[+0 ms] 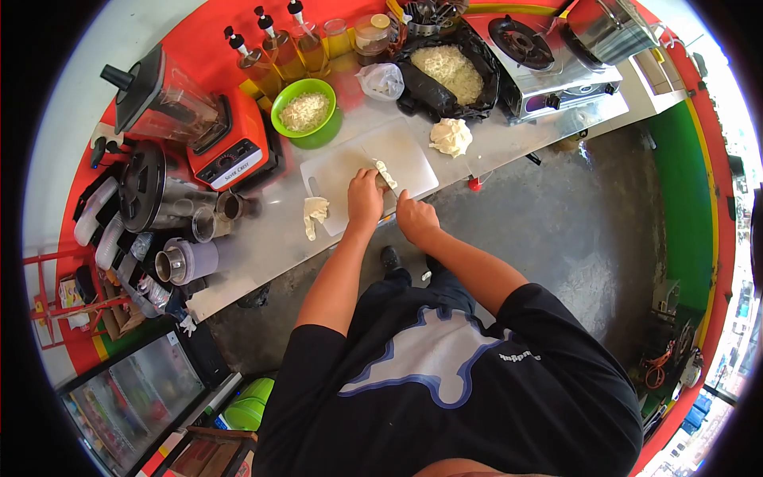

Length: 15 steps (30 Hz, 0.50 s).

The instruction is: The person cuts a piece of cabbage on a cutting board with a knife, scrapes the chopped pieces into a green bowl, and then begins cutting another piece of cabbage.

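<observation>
My left hand [366, 197] is closed, its curled fingertips pressed at a strip of white cheese [385, 175] on the white cutting board [413, 151]. In my right hand [416, 217] is a knife [393, 191], its blade pointing away from me and lying beside or against the strip. The handle is mostly hidden by my fingers. Another piece of white cheese [315, 213] lies at the board's left edge, partly over it. A larger folded lump of cheese [451, 137] sits on the metal counter, to the right of the board.
Behind the board stand a green bowl [286, 126] of white shreds and a black bag [407, 73] with more shreds. A red blender [232, 147] and jars fill the left side. Oil bottles [310, 52] stand at the back, a gas stove [548, 95] at the right.
</observation>
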Each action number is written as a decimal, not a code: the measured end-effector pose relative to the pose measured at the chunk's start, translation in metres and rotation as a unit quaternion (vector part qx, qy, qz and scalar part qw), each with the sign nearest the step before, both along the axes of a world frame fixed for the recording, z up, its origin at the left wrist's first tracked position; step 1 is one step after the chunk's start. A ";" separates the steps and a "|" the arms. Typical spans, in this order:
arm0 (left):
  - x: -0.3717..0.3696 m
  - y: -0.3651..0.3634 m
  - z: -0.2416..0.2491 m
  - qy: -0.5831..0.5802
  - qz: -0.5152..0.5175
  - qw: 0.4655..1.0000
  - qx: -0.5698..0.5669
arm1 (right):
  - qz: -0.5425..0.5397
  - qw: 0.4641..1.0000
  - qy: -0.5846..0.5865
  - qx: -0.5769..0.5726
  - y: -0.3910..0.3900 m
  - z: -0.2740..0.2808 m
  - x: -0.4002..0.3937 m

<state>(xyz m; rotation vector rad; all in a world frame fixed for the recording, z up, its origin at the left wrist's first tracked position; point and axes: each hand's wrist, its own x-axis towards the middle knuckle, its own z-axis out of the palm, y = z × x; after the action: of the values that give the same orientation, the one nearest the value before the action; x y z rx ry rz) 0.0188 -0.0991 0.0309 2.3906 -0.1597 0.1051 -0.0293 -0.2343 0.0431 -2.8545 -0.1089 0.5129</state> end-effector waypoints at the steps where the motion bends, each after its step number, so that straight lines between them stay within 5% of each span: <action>1: -0.001 0.000 0.002 -0.003 0.003 1.000 0.001 | 0.003 1.000 -0.005 0.004 0.002 0.002 0.004; 15: -0.020 0.015 0.010 0.008 -0.008 1.000 -0.016 | 0.068 0.997 -0.015 -0.014 -0.008 0.038 0.043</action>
<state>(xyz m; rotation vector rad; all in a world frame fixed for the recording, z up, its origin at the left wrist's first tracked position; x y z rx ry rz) -0.0010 -0.0839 0.0406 2.3574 -0.1686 0.0807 0.0138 -0.2419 0.0809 -2.8964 -0.3052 0.5015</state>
